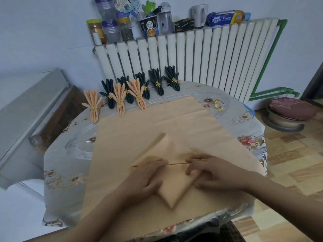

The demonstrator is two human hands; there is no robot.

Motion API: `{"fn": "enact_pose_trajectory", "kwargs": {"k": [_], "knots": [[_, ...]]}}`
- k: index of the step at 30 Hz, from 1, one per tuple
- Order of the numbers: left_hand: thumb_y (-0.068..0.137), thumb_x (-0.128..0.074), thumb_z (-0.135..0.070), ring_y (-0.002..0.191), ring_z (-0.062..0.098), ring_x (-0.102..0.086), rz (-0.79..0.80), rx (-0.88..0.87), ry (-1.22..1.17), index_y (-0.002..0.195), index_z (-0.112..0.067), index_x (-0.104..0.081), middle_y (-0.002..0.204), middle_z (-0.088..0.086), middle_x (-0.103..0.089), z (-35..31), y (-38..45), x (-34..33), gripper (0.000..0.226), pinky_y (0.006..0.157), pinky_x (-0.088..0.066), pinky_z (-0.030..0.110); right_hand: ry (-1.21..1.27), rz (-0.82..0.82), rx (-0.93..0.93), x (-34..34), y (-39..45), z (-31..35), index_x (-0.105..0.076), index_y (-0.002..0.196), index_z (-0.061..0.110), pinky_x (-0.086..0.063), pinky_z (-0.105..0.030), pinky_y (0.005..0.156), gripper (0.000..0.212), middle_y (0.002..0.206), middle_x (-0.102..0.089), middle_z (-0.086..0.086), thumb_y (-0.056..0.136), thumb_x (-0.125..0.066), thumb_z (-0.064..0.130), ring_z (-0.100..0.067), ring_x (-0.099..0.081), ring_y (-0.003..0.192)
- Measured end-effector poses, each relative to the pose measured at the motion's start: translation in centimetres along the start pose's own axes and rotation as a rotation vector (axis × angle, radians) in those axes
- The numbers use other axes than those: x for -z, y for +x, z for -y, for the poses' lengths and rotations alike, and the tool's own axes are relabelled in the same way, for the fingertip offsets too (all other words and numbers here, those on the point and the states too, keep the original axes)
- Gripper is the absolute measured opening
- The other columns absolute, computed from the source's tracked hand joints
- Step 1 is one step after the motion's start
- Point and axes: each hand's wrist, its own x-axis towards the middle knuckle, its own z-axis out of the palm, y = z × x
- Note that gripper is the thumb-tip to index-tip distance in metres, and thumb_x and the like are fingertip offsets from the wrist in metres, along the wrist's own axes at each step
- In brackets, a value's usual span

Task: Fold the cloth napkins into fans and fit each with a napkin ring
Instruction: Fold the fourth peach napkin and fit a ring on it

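Observation:
A peach napkin (173, 186), folded into a diamond shape, lies on a larger flat peach cloth (174, 123) in front of me. A pleat edge runs across its middle between my two hands. My left hand (148, 173) pinches the pleat at the napkin's left side. My right hand (208, 170) pinches the same fold at the right side. Gold napkin rings (218, 104) lie on the table at the far right. Several finished fans, peach (120, 98) and dark (157, 82), each with a gold ring, stand in a row along the table's far edge.
The table (70, 172) has a floral plastic cover. Behind it is a white radiator (201, 55) with jars, bottles and a cup on top. A grey cabinet (29, 109) stands at the left. A cushioned stool (290, 112) sits on the wooden floor at the right.

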Motion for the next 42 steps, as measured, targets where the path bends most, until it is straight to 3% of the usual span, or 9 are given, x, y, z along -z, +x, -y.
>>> {"fn": "enact_pose_trajectory", "kwargs": {"k": [4, 8, 15, 19, 22, 27, 31, 37, 42], "knots": [[0.089, -0.041, -0.051, 0.138, -0.002, -0.021, 0.011, -0.039, 0.016, 0.128, -0.046, -0.031, 0.143, -0.019, -0.035, -0.2, -0.3, 0.1, 0.040, 0.114, -0.017, 0.024, -0.042, 0.012, 0.003, -0.1, 0.0, 0.1, -0.058, 0.103, 0.030, -0.026, -0.010, 0.104, 0.022, 0.141, -0.047, -0.001, 0.082, -0.061, 0.038, 0.002, -0.028, 0.135], [0.088, -0.046, -0.048, 0.138, 0.001, -0.024, 0.015, -0.042, -0.038, 0.103, -0.040, -0.044, 0.141, -0.014, -0.040, -0.4, -0.4, 0.1, 0.017, 0.113, -0.024, 0.033, -0.219, -0.080, 0.054, -1.1, -0.2, 0.4, -0.050, 0.095, 0.030, -0.033, -0.022, 0.105, 0.010, 0.132, -0.057, -0.006, 0.088, -0.048, 0.038, -0.014, -0.044, 0.131], [0.058, -0.046, -0.089, 0.133, -0.006, -0.023, 0.159, 0.110, -0.096, 0.085, -0.041, -0.053, 0.141, -0.021, -0.036, -2.0, -0.2, 2.1, 0.056, 0.107, -0.023, 0.022, -0.211, -0.244, -0.052, -2.0, 0.4, 1.3, -0.058, 0.090, 0.015, -0.037, -0.020, 0.085, 0.036, 0.112, -0.067, -0.001, 0.089, -0.036, 0.043, -0.018, -0.058, 0.107], [0.069, -0.037, -0.076, 0.115, -0.003, -0.040, 0.008, 0.125, 0.000, 0.099, -0.024, -0.066, 0.129, -0.014, -0.050, -3.1, 0.6, 1.0, 0.067, 0.092, -0.030, 0.011, -0.160, -0.325, -0.141, -2.5, 0.6, 1.8, -0.060, 0.096, 0.016, -0.042, -0.025, 0.078, 0.038, 0.101, -0.067, 0.002, 0.088, -0.037, 0.046, -0.016, -0.058, 0.094], [0.079, -0.036, -0.064, 0.108, -0.004, -0.047, -0.145, 0.222, -0.117, 0.089, -0.013, -0.073, 0.115, -0.015, -0.059, -3.0, 1.0, 0.5, 0.063, 0.086, -0.030, 0.005, 0.023, -0.394, -0.246, -2.3, 0.5, 2.0, -0.065, 0.096, 0.022, -0.038, -0.009, 0.072, 0.025, 0.091, -0.065, 0.010, 0.084, -0.051, 0.040, -0.005, -0.055, 0.084], [0.089, -0.043, -0.041, 0.092, 0.009, -0.057, -0.247, 0.325, -0.088, 0.065, -0.023, -0.055, 0.097, -0.009, -0.065, -3.2, 1.5, -0.3, 0.032, 0.074, -0.035, 0.020, 0.051, -0.481, -0.306, -2.4, 0.7, 1.6, -0.074, 0.080, 0.020, -0.035, -0.007, 0.072, 0.009, 0.076, -0.064, 0.005, 0.081, -0.066, 0.023, -0.011, -0.055, 0.080], [0.085, -0.047, -0.035, 0.078, 0.019, -0.052, -0.379, 0.320, 0.025, 0.069, -0.015, -0.051, 0.082, 0.003, -0.056, -3.0, 1.6, -1.0, 0.026, 0.067, -0.031, 0.025, 0.053, -0.511, -0.380, -2.6, 1.0, 1.9, -0.073, 0.074, 0.019, -0.033, -0.005, 0.072, 0.006, 0.072, -0.059, 0.009, 0.077, -0.074, 0.014, -0.012, -0.051, 0.080], [0.085, -0.060, -0.008, 0.085, 0.021, -0.045, -0.424, 0.346, -0.009, 0.085, -0.008, -0.050, 0.093, 0.000, -0.041, -3.2, 2.1, -1.8, 0.009, 0.077, -0.034, 0.027, -0.025, -0.533, -0.430, -2.9, 1.7, 1.8, -0.066, 0.068, 0.023, -0.038, -0.031, 0.071, 0.014, 0.068, -0.052, 0.014, 0.070, -0.079, 0.017, -0.015, -0.046, 0.077], [0.083, -0.051, -0.009, 0.097, 0.014, -0.047, -0.344, 0.291, -0.052, 0.101, -0.019, -0.067, 0.101, -0.004, -0.048, -2.4, 2.0, -1.7, 0.026, 0.087, -0.028, 0.011, -0.023, -0.557, -0.408, -2.9, 1.3, 0.9, -0.065, 0.071, 0.019, -0.034, -0.029, 0.067, 0.013, 0.071, -0.060, 0.007, 0.072, -0.075, 0.011, -0.017, -0.048, 0.073]]}}
